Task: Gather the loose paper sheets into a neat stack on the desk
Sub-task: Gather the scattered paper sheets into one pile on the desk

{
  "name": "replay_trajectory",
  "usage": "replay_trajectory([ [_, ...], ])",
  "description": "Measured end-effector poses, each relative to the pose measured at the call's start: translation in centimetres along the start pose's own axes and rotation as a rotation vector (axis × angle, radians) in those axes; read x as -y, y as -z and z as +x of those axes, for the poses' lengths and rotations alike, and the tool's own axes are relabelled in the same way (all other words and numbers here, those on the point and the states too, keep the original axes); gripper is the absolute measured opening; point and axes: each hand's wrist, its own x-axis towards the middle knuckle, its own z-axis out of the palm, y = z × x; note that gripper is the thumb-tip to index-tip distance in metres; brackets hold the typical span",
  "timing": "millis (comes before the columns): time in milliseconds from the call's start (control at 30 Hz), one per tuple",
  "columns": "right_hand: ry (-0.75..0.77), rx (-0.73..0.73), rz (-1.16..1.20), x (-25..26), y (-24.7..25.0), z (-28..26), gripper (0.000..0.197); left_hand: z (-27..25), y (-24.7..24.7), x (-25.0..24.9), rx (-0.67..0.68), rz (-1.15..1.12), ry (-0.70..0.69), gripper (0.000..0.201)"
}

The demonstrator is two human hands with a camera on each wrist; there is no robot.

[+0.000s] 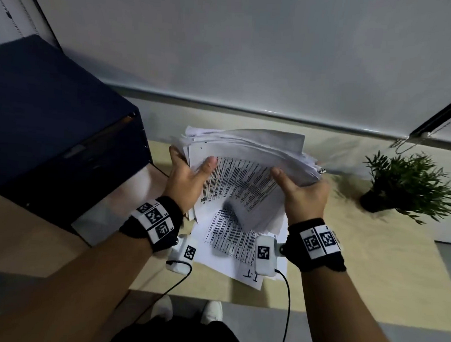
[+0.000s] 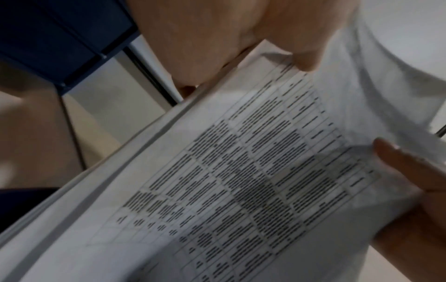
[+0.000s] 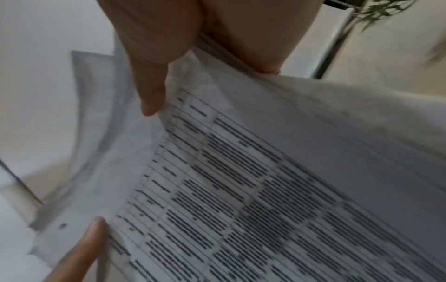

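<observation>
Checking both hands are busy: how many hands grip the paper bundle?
2: the left hand grips the paper bundle at its left edge, the right hand at its right edge.

You look down on a pale wood-grain counter (image 1: pixel 345 253) set against a plain white wall (image 1: pixel 224 54). A dark navy box-like cabinet (image 1: pixel 53 124) stands at your left. A small green potted plant (image 1: pixel 409 186) sits at your right. Above it hangs what may be a roller blind's beaded cord (image 1: pixel 401 145), though it is blurred. Grey floor (image 1: pixel 315 330) lies below. The light is dim.
</observation>
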Motion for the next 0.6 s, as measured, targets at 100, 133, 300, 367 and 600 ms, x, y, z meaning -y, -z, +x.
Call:
replay_trajectory([
  [100,0.134,-0.012,-0.010,2.0,-0.4,0.4,0.055,0.3,-0.2,-1.4,-0.011,-0.015,-0.066,0.035],
  [133,0.159,0.018,0.019,2.5,-0.7,0.6,0.054,0.4,-0.3,-1.4,0.000,-0.001,-0.071,0.035],
  [300,0.241,-0.038,0.012,3.3,-1.3,1.1,0.007,0.5,-0.1,-1.1,0.001,0.015,-0.086,0.054],
  [367,0.174,-0.168,0.081,3.3,-1.3,1.3,0.011,0.6,-0.1,-1.1,0.028,-0.024,-0.080,0.054],
  [600,0.194,-0.168,0.059,3.7,-1.8,1.6,0.010,1.3,-0.2,-0.4,0.070,-0.068,-0.029,0.060],
])
